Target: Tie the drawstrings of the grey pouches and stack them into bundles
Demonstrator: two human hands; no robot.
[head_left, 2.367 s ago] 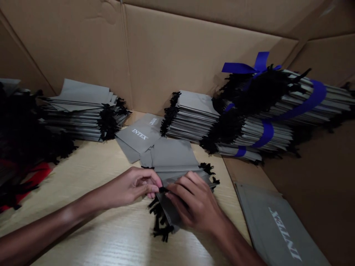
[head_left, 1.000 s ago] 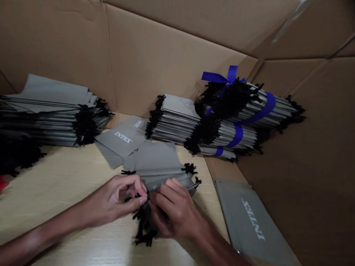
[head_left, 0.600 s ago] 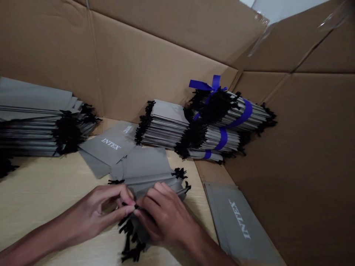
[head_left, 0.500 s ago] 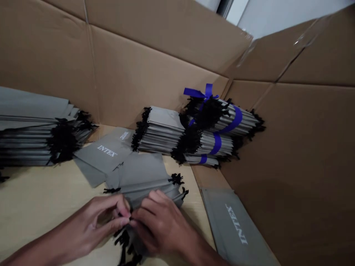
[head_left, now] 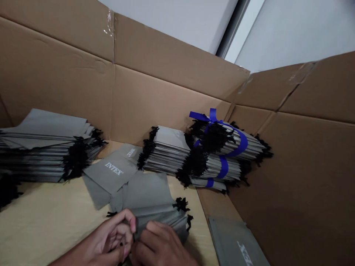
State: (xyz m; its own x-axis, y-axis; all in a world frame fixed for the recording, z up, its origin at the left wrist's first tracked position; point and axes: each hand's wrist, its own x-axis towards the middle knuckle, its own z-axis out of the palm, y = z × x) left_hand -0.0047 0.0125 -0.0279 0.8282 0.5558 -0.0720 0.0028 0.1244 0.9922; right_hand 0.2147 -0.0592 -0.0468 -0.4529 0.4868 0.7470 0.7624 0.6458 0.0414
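Note:
My left hand (head_left: 111,240) is low in the frame, its fingers curled inward and a dark bit of cord showing among them. Close against it, my right hand (head_left: 161,244) is closed with the knuckles up; what its fingers pinch is hidden. Just beyond both hands lies a loose pile of grey fabric pouches (head_left: 148,190) with black drawstring ends (head_left: 181,204) sticking out at the right. Flat grey pieces printed INTEX (head_left: 111,173) lie behind it, on the left.
Tall cardboard walls (head_left: 166,88) enclose the pale work surface (head_left: 52,218). A high stack of grey pouches (head_left: 55,125) stands at left. Near the back corner are another stack (head_left: 169,147) and bundles tied with blue ribbon (head_left: 238,144). More printed grey pieces (head_left: 235,240) lie at right.
The view has tilted up, so everything sits lower in the frame. My left fingers, which met the right ones in a pinch, are now more curled. The stacks have not moved.

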